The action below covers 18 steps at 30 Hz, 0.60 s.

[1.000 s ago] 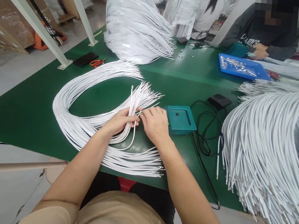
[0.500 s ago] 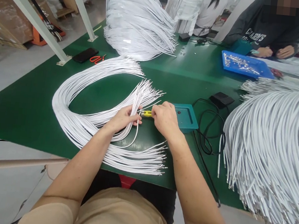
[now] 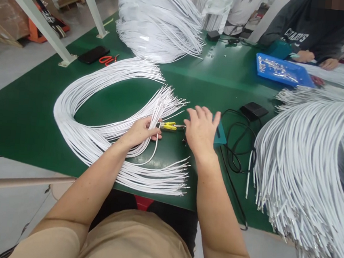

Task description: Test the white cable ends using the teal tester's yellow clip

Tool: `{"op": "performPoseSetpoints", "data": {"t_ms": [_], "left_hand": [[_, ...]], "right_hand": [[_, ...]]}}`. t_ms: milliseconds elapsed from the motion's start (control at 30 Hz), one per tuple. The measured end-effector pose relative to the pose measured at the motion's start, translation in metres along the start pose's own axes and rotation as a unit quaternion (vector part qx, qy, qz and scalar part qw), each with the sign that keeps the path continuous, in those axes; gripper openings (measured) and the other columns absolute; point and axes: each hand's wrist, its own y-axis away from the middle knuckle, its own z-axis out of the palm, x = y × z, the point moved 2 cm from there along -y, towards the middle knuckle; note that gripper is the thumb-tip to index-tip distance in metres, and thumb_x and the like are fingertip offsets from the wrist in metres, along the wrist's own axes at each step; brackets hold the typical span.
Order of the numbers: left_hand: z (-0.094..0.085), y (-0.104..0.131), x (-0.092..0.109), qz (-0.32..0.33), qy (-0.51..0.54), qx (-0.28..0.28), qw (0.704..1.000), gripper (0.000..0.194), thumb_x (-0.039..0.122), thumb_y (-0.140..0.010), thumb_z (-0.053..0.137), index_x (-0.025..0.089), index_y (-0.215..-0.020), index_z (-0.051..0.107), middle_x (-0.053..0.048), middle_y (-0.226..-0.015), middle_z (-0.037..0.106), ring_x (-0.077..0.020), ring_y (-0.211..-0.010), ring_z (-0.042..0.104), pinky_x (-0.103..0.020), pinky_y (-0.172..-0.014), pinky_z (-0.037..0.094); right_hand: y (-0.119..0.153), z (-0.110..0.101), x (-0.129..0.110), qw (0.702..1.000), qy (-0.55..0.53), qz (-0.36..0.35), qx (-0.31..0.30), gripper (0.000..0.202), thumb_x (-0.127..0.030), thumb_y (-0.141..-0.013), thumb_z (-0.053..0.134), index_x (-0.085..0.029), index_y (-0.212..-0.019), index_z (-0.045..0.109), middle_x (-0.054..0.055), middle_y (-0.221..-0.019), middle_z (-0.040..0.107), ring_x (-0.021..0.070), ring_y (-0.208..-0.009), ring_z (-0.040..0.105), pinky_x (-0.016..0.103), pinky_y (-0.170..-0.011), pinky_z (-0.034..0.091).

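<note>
My left hand [image 3: 141,133] is closed around a small bunch of white wires [image 3: 155,119], thumb across them. One wire loops down below that hand. Close by its fingertips is a small yellow clip-like piece [image 3: 170,125] on a thin metal rod, which runs right towards my right hand. My right hand [image 3: 201,128] has its fingers spread, palm down, over a teal tray-like device [image 3: 220,133] and covers most of it. I cannot tell whether it touches the device. Long white wires with metal ends lie in a curved bundle [image 3: 67,111] on the green table [image 3: 23,127].
A large wire heap [image 3: 158,22] stands at the back, another [image 3: 303,158] at the right. Near the right heap are a black pedal-like box [image 3: 253,111] and coiled black cable [image 3: 233,151]. Orange-handled scissors [image 3: 107,60], a black phone-like object [image 3: 94,54] and a blue tray [image 3: 283,73] lie farther off. A co-worker [image 3: 305,36] sits beyond.
My right hand has left the right end of the yellow piece, moved right and spread its fingers, baring the metal rod. My left hand keeps the wires, and the view has shifted slightly.
</note>
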Motion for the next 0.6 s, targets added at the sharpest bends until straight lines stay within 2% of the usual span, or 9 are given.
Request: {"op": "performPoseSetpoints", "data": {"t_ms": [100,200,300,367,467,533,600], "left_hand": [[-0.001,0.002,0.003,-0.002,-0.008,-0.005,1.0,0.042,0.015,-0.071,0.069,0.012,-0.112,0.059,-0.004,-0.076,0.069,-0.0182,-0.07,0.071,-0.023,-0.059,0.056],[-0.004,0.004,0.005,0.001,-0.002,-0.005,1.0,0.042,0.016,-0.071,0.069,0.012,-0.111,0.059,-0.003,-0.075,0.068,-0.0176,-0.07,0.071,-0.023,-0.06,0.055],[-0.008,0.005,0.006,0.013,0.008,-0.005,1.0,0.046,0.019,-0.071,0.071,0.012,-0.114,0.058,-0.003,-0.076,0.067,-0.0175,-0.071,0.07,-0.023,-0.06,0.054],[-0.012,0.005,0.006,0.026,0.022,-0.008,0.999,0.052,0.023,-0.071,0.073,0.013,-0.119,0.056,-0.003,-0.077,0.067,-0.0171,-0.071,0.069,-0.024,-0.06,0.053],[-0.017,0.004,0.003,0.06,0.025,-0.005,0.998,0.055,0.029,-0.069,0.076,0.013,-0.119,0.058,-0.002,-0.079,0.067,-0.0144,-0.071,0.065,-0.025,-0.066,0.052],[-0.019,0.003,0.001,0.068,0.015,-0.003,0.998,0.051,0.033,-0.068,0.076,0.013,-0.113,0.063,-0.002,-0.081,0.067,-0.013,-0.071,0.063,-0.025,-0.069,0.05],[-0.019,0.004,0.001,0.058,0.018,-0.01,0.998,0.046,0.036,-0.068,0.077,0.014,-0.106,0.065,-0.001,-0.078,0.067,-0.0136,-0.07,0.062,-0.025,-0.069,0.049]], "right_hand": [[0.003,0.004,0.008,0.998,0.024,0.052,-0.002,0.038,-0.024,-0.089,0.051,-0.013,-0.125,0.054,0.02,-0.138,0.049,0.0365,-0.13,0.035,0.064,-0.105,0.014],[0.003,0.006,0.01,0.999,0.017,0.046,-0.006,0.037,-0.023,-0.09,0.05,-0.013,-0.125,0.054,0.02,-0.137,0.049,0.0353,-0.131,0.035,0.063,-0.107,0.013],[0.005,0.0,0.003,0.999,-0.032,0.029,0.026,0.034,-0.026,-0.092,0.047,-0.014,-0.121,0.057,0.017,-0.132,0.054,0.0316,-0.126,0.04,0.056,-0.109,0.017],[0.009,-0.005,-0.01,0.993,-0.11,-0.023,0.022,0.031,-0.03,-0.094,0.044,-0.016,-0.115,0.062,0.014,-0.121,0.061,0.0271,-0.116,0.048,0.046,-0.105,0.028],[0.018,-0.008,-0.041,0.955,-0.241,-0.165,-0.057,0.028,-0.034,-0.095,0.044,-0.021,-0.097,0.069,0.008,-0.098,0.068,0.0204,-0.095,0.056,0.033,-0.089,0.04],[0.025,-0.008,-0.061,0.925,-0.268,-0.248,-0.11,0.029,-0.036,-0.094,0.046,-0.021,-0.085,0.07,0.007,-0.089,0.068,0.0182,-0.086,0.058,0.03,-0.083,0.042],[0.031,-0.006,-0.076,0.911,-0.239,-0.303,-0.143,0.031,-0.033,-0.093,0.047,-0.017,-0.079,0.07,0.008,-0.081,0.068,0.019,-0.082,0.058,0.032,-0.082,0.042]]}}
